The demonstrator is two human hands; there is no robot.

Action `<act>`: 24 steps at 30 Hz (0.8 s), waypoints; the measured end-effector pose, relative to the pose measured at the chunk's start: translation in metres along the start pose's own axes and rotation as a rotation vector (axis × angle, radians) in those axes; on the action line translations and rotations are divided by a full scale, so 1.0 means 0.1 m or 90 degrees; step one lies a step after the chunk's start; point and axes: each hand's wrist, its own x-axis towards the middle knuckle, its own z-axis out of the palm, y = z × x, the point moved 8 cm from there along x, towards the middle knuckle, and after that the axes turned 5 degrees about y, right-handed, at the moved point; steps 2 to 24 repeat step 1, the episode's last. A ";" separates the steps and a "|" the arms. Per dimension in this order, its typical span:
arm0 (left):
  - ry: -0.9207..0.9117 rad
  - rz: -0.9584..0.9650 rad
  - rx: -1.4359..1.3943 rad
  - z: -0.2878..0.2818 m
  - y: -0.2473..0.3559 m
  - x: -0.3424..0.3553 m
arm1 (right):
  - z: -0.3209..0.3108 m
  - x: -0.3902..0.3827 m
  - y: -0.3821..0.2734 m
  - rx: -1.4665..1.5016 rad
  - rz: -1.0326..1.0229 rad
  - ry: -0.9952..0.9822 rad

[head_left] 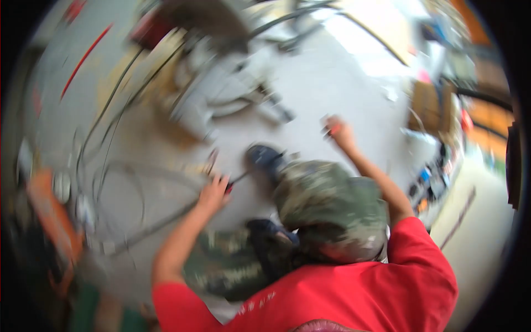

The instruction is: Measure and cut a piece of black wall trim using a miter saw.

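Observation:
The picture is smeared by motion. My left hand is closed around a black cable; a dark length sticks out past the fingers, with a small red-and-black piece at the grip whose kind I cannot make out. Farther off to the right, my right hand is closed on a small red item, too blurred to name. Between and beyond the hands, a pale grey machine rests on the floor, apart from both. My camouflage-trousered knee is raised between my forearms.
Black cables loop over the floor at left. A thin red strip lies at far left, with an orange object nearer. On the right are a brown box and a cluster of small items. Dark shoes are by my knee.

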 end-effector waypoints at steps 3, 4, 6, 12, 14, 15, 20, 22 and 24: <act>0.007 0.061 0.021 -0.21 0.18 0.35 | -0.32 -0.07 0.28 -0.023 0.049 0.035; 0.007 0.061 0.021 -0.21 0.18 0.35 | -0.32 -0.07 0.28 -0.023 0.049 0.035; 0.007 0.061 0.021 -0.21 0.18 0.35 | -0.32 -0.07 0.28 -0.023 0.049 0.035; 0.007 0.061 0.021 -0.21 0.18 0.35 | -0.32 -0.07 0.28 -0.023 0.049 0.035; 0.007 0.061 0.021 -0.21 0.18 0.35 | -0.32 -0.07 0.28 -0.023 0.049 0.035; 0.007 0.061 0.021 -0.21 0.18 0.35 | -0.32 -0.07 0.28 -0.023 0.049 0.035; 0.007 0.061 0.021 -0.21 0.18 0.35 | -0.32 -0.07 0.28 -0.023 0.049 0.035; 0.007 0.061 0.021 -0.21 0.18 0.35 | -0.32 -0.07 0.28 -0.023 0.049 0.035; 0.007 0.061 0.021 -0.21 0.18 0.35 | -0.32 -0.07 0.28 -0.023 0.049 0.035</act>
